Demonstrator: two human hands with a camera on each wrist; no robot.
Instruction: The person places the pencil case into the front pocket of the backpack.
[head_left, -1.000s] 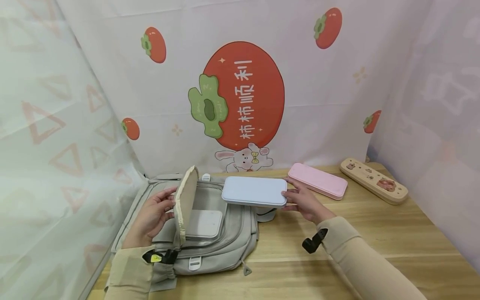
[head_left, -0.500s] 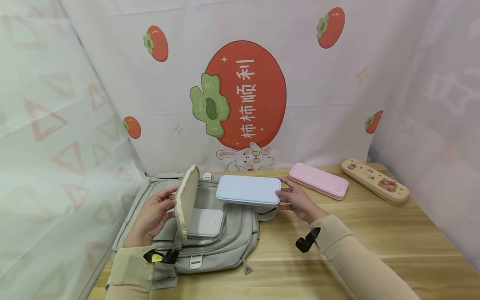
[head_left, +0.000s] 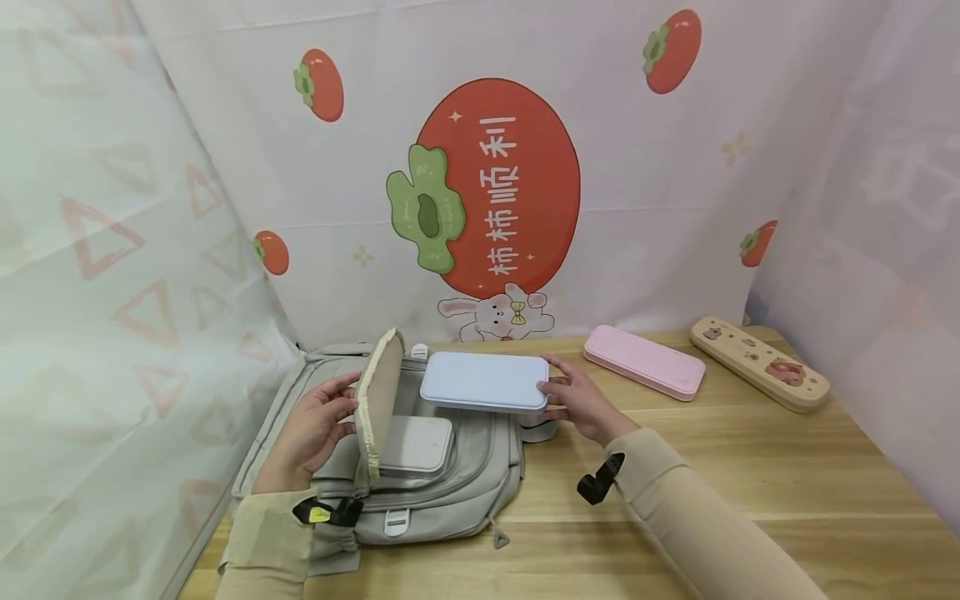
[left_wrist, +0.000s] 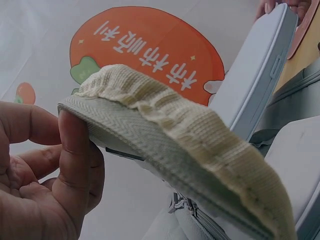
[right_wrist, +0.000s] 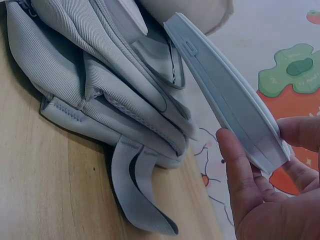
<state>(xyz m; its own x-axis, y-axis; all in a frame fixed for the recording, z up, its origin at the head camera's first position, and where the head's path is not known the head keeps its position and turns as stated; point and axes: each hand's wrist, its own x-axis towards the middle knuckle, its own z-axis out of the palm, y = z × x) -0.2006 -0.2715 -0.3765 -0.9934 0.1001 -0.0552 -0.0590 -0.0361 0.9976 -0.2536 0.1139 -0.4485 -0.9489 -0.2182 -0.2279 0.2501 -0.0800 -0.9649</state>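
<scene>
A grey backpack (head_left: 472, 483) lies on the table with its front pocket unzipped. My left hand (head_left: 315, 429) pinches the edge of the raised pocket flap (head_left: 384, 400); its cream binding (left_wrist: 200, 135) and zipper tape show in the left wrist view. Inside the pocket lies a white case (head_left: 416, 443). My right hand (head_left: 581, 400) grips the right end of a pale blue pencil case (head_left: 483, 379), thumb on one face and fingers on the other. That case is held level above the pocket's far right side. In the right wrist view its side catch (right_wrist: 190, 48) faces the camera.
A pink pencil case (head_left: 645, 361) and a beige pencil case with bear pictures (head_left: 759, 362) lie at the back right of the wooden table (head_left: 675, 467). A printed cloth (head_left: 630, 208) hangs behind. A webbing strap (right_wrist: 132, 185) sticks out from the backpack onto the table.
My right hand has carried the pale blue pencil case leftward, farther over the open pocket. My left hand keeps the flap raised. The head view has shifted slightly.
</scene>
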